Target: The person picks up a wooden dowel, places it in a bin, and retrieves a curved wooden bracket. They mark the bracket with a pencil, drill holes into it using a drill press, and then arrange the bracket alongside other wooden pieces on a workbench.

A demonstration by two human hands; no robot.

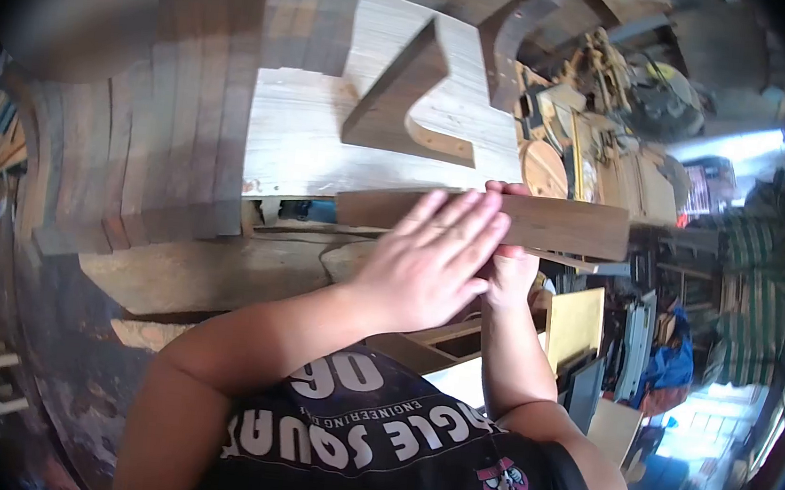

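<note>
A brown wooden piece [569,227] is held level in front of my chest, its long face turned toward me. My left hand [433,263] lies flat across that face, fingers stretched out and pointing up to the right. My right hand [511,273] grips the piece near its middle, with fingertips showing above the top edge and the thumb side below; its palm is hidden. Just beyond, an angled wooden part [406,100] with a curved inner corner rests on a pale board [295,132].
Many similar brown wooden parts [178,120] stand packed in a row at the left. Another curved part [505,53] is at the back. Wooden tools and scraps [593,123] crowd the right of the bench. Below the pale board runs a rough wooden slab [219,276].
</note>
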